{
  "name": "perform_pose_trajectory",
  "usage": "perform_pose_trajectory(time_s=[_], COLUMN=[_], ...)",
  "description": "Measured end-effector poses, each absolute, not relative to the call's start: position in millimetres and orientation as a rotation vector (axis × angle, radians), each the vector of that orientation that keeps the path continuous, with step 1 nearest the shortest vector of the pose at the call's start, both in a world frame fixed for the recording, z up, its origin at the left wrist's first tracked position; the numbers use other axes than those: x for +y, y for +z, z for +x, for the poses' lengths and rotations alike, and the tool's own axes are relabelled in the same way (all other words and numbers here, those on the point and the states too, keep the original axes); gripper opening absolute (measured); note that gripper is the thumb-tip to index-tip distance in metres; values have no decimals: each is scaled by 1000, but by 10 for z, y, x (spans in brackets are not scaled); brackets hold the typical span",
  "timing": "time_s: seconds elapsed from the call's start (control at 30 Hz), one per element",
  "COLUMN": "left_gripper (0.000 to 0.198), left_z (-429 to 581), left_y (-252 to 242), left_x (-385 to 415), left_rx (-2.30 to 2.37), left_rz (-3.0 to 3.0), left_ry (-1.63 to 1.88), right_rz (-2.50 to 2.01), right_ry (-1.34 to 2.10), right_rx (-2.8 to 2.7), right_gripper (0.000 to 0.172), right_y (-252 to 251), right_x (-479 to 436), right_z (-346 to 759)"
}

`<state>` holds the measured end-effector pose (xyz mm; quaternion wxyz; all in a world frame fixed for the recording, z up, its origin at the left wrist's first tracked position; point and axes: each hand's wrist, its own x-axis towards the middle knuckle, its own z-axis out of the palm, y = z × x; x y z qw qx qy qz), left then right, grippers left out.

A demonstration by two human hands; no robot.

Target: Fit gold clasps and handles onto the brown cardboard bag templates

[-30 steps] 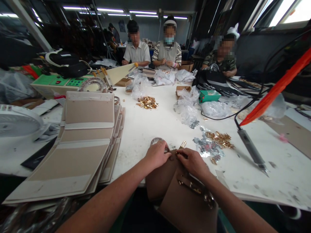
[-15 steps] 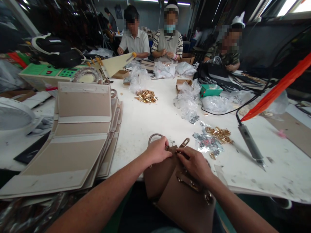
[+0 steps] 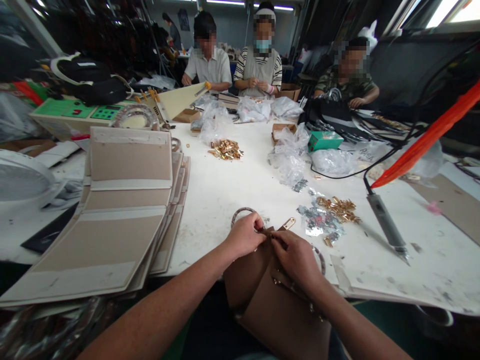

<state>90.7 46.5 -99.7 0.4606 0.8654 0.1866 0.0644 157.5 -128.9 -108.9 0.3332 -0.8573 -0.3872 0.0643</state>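
Note:
A brown handbag (image 3: 285,305) with gold metal fittings leans between my lap and the table's front edge. My left hand (image 3: 247,232) pinches the bag's top edge, its fingers closed, beside a wrapped round handle (image 3: 240,212). Just across from it, my right hand (image 3: 296,255) closes its fingertips on the same upper part, so both hands almost meet. A gold-framed strap end (image 3: 288,223) sticks up behind my right fingers. Whatever small piece may sit between the fingertips is hidden. The second handle (image 3: 319,260) shows partly behind my right wrist.
Stacked beige bag panels (image 3: 127,200) lie to the left. On the white table (image 3: 225,185) are gold fittings (image 3: 227,149), more gold pieces (image 3: 339,209), silver plates (image 3: 318,220) and plastic bags (image 3: 290,160). An electric screwdriver (image 3: 388,227) hangs at the right. Several people sit across.
My right hand has shifted slightly and now covers more of the gold fitting on the bag's front. The strap end has turned a little. The left hand keeps its hold.

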Motion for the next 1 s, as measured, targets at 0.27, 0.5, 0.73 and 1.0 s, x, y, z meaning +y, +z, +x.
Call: perform_pose_trajectory(time_s=[0.27, 0.5, 0.73, 1.0], left_gripper=[23, 20, 15, 8], left_z=[879, 926, 1126, 387], left_y=[-1040, -939, -850, -985], left_x=[452, 573, 631, 257], left_rx=[394, 418, 325, 430], left_rz=[2058, 2055, 2472, 2309], left_ry=[219, 150, 334, 675], right_rz=[-2243, -2045, -2154, -2625], right_ry=[200, 298, -49, -101], right_rx=[-1129, -956, -792, -623], right_gripper=[27, 26, 27, 23], right_y=[-1110, -893, -764, -959], right_x=[-1296, -1320, -1584, -2020], right_z=[1590, 1764, 2490, 3525])
